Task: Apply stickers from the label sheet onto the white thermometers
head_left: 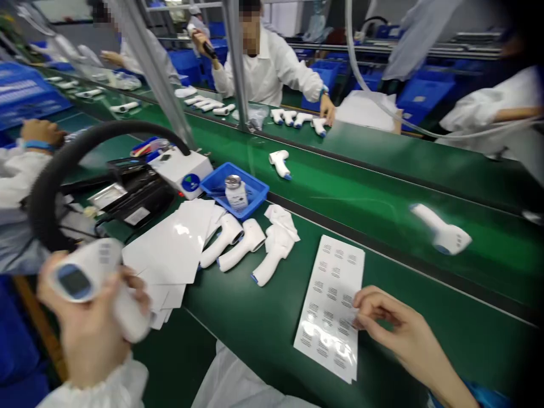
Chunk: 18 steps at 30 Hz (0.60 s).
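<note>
My left hand (89,334) is wrapped round a white infrared thermometer (104,266), its small dark screen in a blue frame turned up towards me. The thermometer is slightly blurred. Over the bench, my right hand (399,326) pinches with thumb and index finger at the right edge of a sheet of labels (340,269). Small printed labels lie in rows on that glossy white sheet, with some gaps near its top. Whether a loose label is between the fingertips I cannot make out. Between my hands several white thermometers (242,246) lie side by side, one partly under crumpled white paper (283,221).
A blue tray (257,190) holds a white bottle (236,192). White sheets (165,243) lie beside a black hose (40,187) and a white box (182,167). Beyond, the green conveyor belt (340,187) carries thermometers (444,229). Co-workers (272,62) sit across it; another person's hand (42,133) is left.
</note>
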{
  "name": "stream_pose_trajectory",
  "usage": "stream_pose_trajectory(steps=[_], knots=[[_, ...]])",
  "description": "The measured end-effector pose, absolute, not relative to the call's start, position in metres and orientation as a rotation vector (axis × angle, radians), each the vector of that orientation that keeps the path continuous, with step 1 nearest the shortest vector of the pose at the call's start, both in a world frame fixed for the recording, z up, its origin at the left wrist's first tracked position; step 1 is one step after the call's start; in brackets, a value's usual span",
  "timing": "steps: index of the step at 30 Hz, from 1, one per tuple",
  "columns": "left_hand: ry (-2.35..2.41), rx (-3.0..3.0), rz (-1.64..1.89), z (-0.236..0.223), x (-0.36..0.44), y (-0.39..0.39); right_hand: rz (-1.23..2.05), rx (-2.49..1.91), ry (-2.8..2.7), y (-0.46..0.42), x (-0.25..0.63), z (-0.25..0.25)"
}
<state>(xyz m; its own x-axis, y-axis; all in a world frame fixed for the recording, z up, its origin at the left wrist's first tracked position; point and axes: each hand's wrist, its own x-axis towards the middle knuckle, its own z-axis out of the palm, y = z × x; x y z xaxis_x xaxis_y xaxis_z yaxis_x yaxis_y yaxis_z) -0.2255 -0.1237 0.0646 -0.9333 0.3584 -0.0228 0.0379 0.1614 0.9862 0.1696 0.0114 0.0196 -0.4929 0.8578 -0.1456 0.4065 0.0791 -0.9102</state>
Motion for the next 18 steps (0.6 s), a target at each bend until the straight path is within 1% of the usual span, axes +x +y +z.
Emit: stream_pose_trajectory(steps=[1,3,5,7,9,12,18], knots=[[1.953,0.394,1.763,0.062,-0.194,-0.113,1.447,-1.226,-1.95,0.01,0.165,0.025],[1.513,0.388,1.401,0.049,-0.13,-0.09,1.58,-1.175,-1.977,0.004,0.16,0.033],[1.19,0.445,1.12,0.027,-0.074,-0.068,1.741,-1.119,-1.98,-0.004,0.157,0.038],[1.032,0.599,0.992,0.005,-0.034,-0.046,1.858,-1.066,-1.96,-0.011,0.156,0.04],[1.068,0.823,1.046,-0.012,-0.01,-0.028,1.878,-1.052,-1.941,-0.015,0.155,0.038],[1.116,1.032,1.103,-0.025,0.005,-0.011,1.681,-1.133,-1.924,-0.012,0.154,0.033],[1.142,1.02,1.007,-0.024,0.007,-0.01,1.181,-1.256,-1.895,0.016,0.151,0.028]])
